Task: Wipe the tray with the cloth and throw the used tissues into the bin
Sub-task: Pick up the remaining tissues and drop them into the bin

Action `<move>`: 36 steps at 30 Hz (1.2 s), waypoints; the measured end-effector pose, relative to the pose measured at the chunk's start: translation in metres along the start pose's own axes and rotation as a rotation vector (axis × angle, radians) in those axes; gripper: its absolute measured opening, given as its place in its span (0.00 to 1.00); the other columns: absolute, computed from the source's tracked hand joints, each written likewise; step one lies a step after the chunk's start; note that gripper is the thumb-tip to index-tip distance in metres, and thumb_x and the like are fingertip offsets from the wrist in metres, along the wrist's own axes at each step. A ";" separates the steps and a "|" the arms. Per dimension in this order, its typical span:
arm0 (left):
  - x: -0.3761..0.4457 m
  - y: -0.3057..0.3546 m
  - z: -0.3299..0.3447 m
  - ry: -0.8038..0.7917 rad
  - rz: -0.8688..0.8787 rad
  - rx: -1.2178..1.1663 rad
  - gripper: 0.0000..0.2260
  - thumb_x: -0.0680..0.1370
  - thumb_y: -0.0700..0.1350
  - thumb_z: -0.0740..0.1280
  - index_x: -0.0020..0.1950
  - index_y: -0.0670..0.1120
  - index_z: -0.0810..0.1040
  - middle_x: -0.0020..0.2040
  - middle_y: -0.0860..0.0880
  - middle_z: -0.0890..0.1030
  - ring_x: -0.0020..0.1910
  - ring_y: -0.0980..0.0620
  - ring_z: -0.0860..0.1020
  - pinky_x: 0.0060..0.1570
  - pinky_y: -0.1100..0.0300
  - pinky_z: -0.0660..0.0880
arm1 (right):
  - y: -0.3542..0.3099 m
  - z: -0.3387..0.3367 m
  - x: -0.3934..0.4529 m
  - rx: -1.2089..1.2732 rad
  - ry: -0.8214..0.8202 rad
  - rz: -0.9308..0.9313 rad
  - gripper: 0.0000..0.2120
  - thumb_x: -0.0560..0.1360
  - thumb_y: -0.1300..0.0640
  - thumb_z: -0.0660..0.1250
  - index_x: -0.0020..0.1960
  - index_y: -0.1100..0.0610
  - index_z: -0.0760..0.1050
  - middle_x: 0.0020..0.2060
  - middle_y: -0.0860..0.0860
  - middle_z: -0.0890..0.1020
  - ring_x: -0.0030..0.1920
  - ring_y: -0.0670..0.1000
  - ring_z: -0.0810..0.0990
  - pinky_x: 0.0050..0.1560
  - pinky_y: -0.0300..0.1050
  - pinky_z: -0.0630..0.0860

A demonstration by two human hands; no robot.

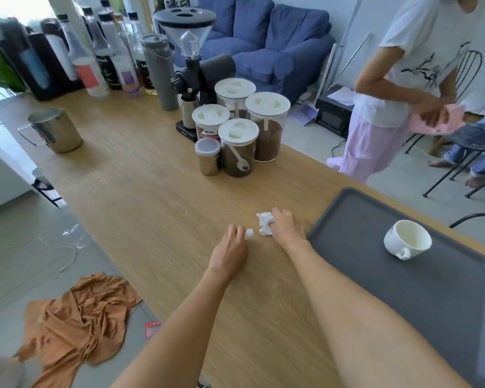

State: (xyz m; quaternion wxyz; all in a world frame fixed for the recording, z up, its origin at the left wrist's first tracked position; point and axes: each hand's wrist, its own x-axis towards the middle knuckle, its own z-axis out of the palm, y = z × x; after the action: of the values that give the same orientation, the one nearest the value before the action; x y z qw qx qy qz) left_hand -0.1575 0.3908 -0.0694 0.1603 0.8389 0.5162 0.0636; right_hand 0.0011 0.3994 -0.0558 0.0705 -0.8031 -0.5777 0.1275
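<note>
On the long pale wooden counter (pixel 157 191), the left hand (pixel 230 249) pinches a small crumpled white tissue ball (pixel 249 234) in a narrow grip, and the right hand (pixel 284 226) closes its grip on a larger crumpled white tissue wad (pixel 264 224), just left of the dark grey plastic tray (pixel 420 298). Risks, as judged: the small ball could slip from so light a pinch; the right forearm could nudge the tray and tip the one white ceramic cup (pixel 408 238) lying on its side; no bin shows. Counted: two tissues, one tray, one cup.

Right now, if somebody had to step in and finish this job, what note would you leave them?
Left hand: pinching a small tissue wad on the wooden counter.
Right hand: closing on a bigger crumpled tissue, beside the tray's left edge.
Grey tray: holds only a tipped white cup.
Done: tissues are off the tray.
Left: bin the tissues and wipe the tray. No bin in view; an orange cloth lies on the floor to the left.
</note>
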 end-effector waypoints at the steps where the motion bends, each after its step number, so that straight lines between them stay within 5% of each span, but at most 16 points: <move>1: -0.001 -0.002 0.000 -0.021 -0.023 0.016 0.12 0.80 0.35 0.53 0.62 0.38 0.68 0.59 0.42 0.71 0.53 0.43 0.76 0.46 0.54 0.75 | -0.002 -0.001 -0.004 0.004 -0.003 0.010 0.07 0.78 0.62 0.58 0.53 0.62 0.72 0.51 0.60 0.79 0.41 0.56 0.72 0.38 0.47 0.66; 8: -0.013 -0.009 -0.016 -0.074 0.035 0.045 0.14 0.78 0.28 0.52 0.60 0.38 0.69 0.59 0.41 0.71 0.54 0.42 0.77 0.52 0.55 0.73 | -0.008 -0.025 -0.050 0.061 0.078 0.159 0.11 0.77 0.60 0.56 0.51 0.62 0.75 0.48 0.59 0.82 0.48 0.61 0.79 0.40 0.45 0.66; 15: -0.040 0.015 -0.033 -0.158 0.121 0.046 0.11 0.81 0.35 0.55 0.61 0.39 0.69 0.61 0.42 0.73 0.58 0.43 0.75 0.52 0.53 0.73 | -0.004 -0.041 -0.117 0.113 0.116 0.307 0.11 0.77 0.60 0.56 0.48 0.60 0.77 0.47 0.57 0.82 0.48 0.60 0.80 0.42 0.46 0.70; 23: -0.091 0.052 -0.040 -0.244 0.298 -0.037 0.13 0.82 0.44 0.53 0.61 0.38 0.70 0.61 0.39 0.75 0.60 0.39 0.74 0.56 0.50 0.71 | 0.021 -0.045 -0.216 0.135 0.234 0.556 0.11 0.76 0.58 0.59 0.35 0.57 0.64 0.43 0.58 0.81 0.40 0.59 0.73 0.38 0.45 0.66; 27: -0.119 0.074 -0.035 -0.341 0.389 -0.107 0.17 0.83 0.48 0.52 0.58 0.35 0.70 0.60 0.35 0.75 0.59 0.37 0.74 0.56 0.49 0.70 | 0.034 -0.039 -0.274 0.225 0.282 0.703 0.07 0.76 0.57 0.60 0.40 0.58 0.67 0.37 0.54 0.75 0.39 0.58 0.73 0.35 0.44 0.66; 36: -0.196 0.157 -0.007 -0.492 0.678 -0.062 0.13 0.80 0.35 0.55 0.64 0.33 0.65 0.60 0.38 0.70 0.55 0.44 0.70 0.59 0.54 0.70 | 0.070 -0.032 -0.402 0.320 0.339 0.958 0.04 0.75 0.60 0.65 0.42 0.60 0.73 0.34 0.53 0.74 0.39 0.55 0.74 0.36 0.45 0.69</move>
State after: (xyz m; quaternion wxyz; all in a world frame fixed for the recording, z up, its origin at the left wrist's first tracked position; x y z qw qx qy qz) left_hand -0.1164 0.1528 0.0015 0.2739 0.9463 0.1550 -0.0741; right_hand -0.0467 -0.0025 0.0062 0.2182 -0.9656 -0.0998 0.1001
